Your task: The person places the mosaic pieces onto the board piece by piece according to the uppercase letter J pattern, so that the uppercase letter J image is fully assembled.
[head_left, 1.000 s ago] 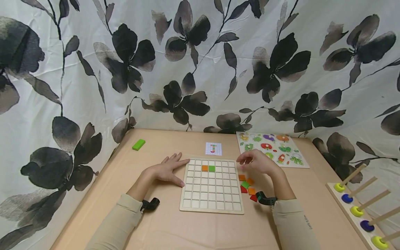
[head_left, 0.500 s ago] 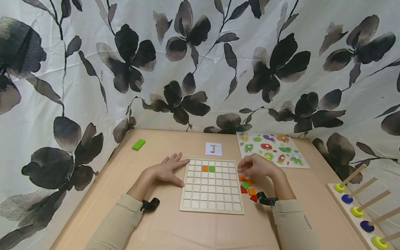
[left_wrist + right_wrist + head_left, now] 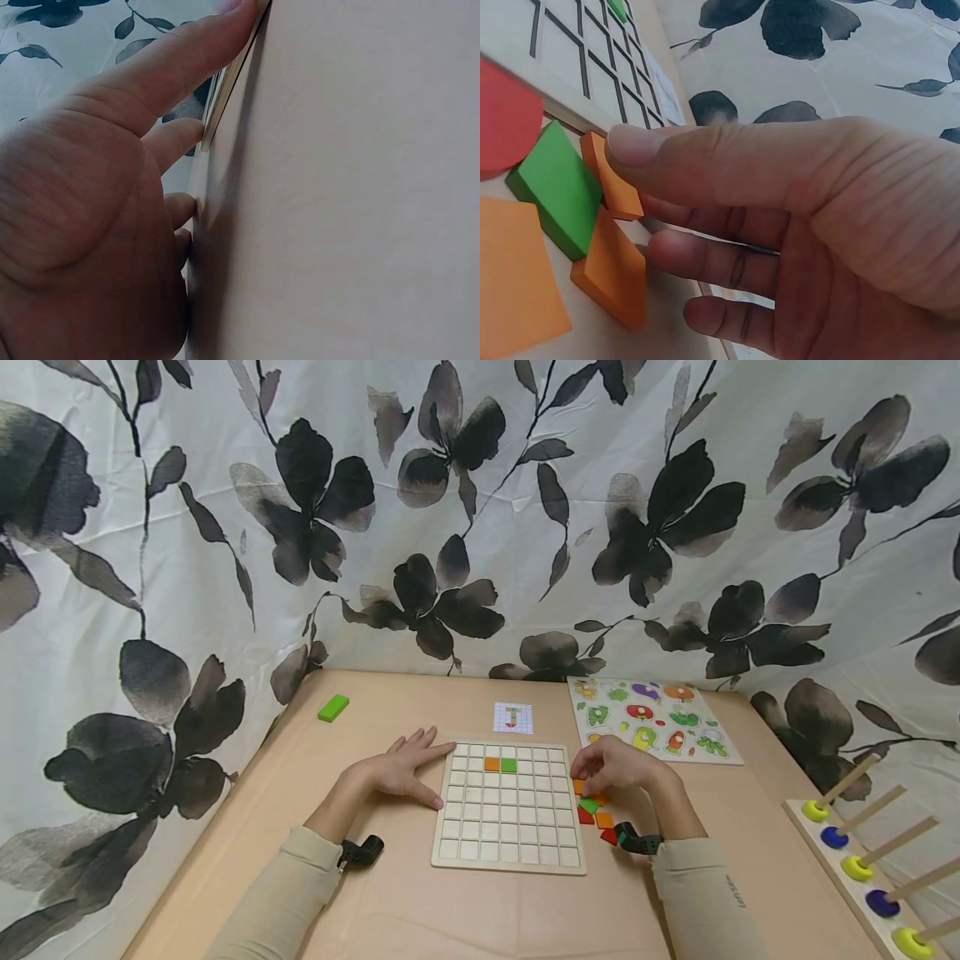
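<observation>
My left hand (image 3: 401,770) lies spread at the left edge of a wooden grid board (image 3: 508,865). Its thumb and index finger touch that edge, and the left wrist view shows the thumb (image 3: 180,64) on the board's side. One orange square (image 3: 491,764) and one green square (image 3: 508,765) sit side by side in upper cells. Right of the board, my right hand (image 3: 618,764) hovers low with loosely bent fingers. In the right wrist view its thumb tip overlaps an orange tile (image 3: 613,184); the index fingertip is hidden. Green (image 3: 559,187), red (image 3: 506,112) and other orange tiles (image 3: 615,274) lie close by.
Behind the board lies a small pattern card (image 3: 513,717). A sticker sheet of vegetables (image 3: 675,727) is at the back right, a green block (image 3: 333,707) at the back left. A peg rack (image 3: 847,864) with rings stands at the right edge; a floral cloth (image 3: 480,527) hangs behind.
My right hand has come down slightly toward the loose tiles, now covering part of the upper orange ones. My left hand and the squares on the board have stayed put.
</observation>
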Demonstrator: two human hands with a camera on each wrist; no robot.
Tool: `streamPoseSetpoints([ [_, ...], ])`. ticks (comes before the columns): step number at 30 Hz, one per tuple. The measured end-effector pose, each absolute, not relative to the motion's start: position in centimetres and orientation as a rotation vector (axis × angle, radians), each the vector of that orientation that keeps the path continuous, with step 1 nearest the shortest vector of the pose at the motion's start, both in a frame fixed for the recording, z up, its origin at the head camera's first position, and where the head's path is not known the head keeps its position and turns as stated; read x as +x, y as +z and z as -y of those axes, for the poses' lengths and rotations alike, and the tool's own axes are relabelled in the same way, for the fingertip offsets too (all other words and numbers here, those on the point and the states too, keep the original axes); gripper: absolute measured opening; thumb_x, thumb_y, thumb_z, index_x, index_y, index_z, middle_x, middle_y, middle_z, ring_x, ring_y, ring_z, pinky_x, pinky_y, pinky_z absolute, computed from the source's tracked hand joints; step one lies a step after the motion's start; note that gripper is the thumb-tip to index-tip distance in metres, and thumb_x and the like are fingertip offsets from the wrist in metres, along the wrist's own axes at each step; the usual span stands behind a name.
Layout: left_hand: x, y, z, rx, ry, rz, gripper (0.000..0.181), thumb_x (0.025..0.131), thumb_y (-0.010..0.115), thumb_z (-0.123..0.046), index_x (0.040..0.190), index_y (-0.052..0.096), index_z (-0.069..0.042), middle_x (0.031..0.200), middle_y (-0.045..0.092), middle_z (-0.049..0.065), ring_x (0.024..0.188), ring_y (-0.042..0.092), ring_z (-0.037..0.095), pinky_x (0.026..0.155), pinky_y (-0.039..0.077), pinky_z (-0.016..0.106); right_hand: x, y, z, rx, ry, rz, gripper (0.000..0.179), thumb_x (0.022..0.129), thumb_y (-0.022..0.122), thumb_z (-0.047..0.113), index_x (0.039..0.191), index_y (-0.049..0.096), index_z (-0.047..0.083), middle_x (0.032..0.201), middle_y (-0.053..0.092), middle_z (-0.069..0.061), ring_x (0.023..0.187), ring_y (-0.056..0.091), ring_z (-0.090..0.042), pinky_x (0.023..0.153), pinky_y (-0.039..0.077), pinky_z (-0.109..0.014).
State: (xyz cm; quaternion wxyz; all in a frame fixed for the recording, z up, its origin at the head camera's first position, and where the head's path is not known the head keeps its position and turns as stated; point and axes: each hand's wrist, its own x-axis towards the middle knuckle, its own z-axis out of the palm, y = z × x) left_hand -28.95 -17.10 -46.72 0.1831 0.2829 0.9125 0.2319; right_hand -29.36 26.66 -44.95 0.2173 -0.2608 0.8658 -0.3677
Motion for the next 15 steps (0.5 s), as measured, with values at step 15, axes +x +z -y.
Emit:
streamPoseSetpoints([
  [15,-28.89,-47.0,17.01,0.811,0.641,-2.584,0.107,0.08,0.083,-0.06,0.166,0.03,-0.025,0.174,0.001,0.022,0.162,-0.005,0.042,0.129,-0.003,0.063,-29.55,-45.92,-26.07,-0.616,-0.966,-2.483,0.017,0.083,0.085,0.002,0.094,0.073,0.006,0.084,0.065,-0.006,0.081,0.056,-0.021,0.072,0.049,-0.027],
])
